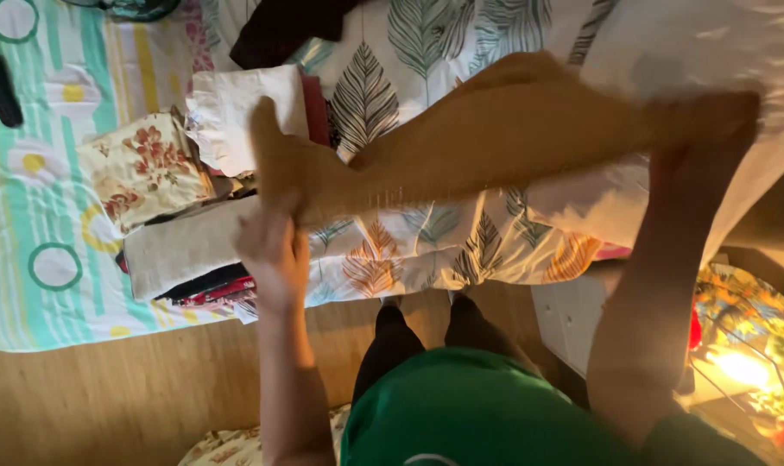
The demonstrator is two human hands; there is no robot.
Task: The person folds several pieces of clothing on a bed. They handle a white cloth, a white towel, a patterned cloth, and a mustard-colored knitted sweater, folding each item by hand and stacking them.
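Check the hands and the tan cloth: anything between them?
Nothing visible. The left hand grips one end of the tan cloth and the right hand grips the other, holding it stretched above the leaf-print bedsheet. The folded clothes pile lies to the left, beside the cloth's left end.

A bed with a leaf-patterned white sheet [426, 52] fills the frame's top; folded floral and beige cloths [150, 168], perhaps garments, lie centre-left.

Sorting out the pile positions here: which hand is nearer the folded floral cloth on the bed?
Left. The left hand grips the tan garment just right of the folded floral cloth; the right hand holds the garment's far end, well away.
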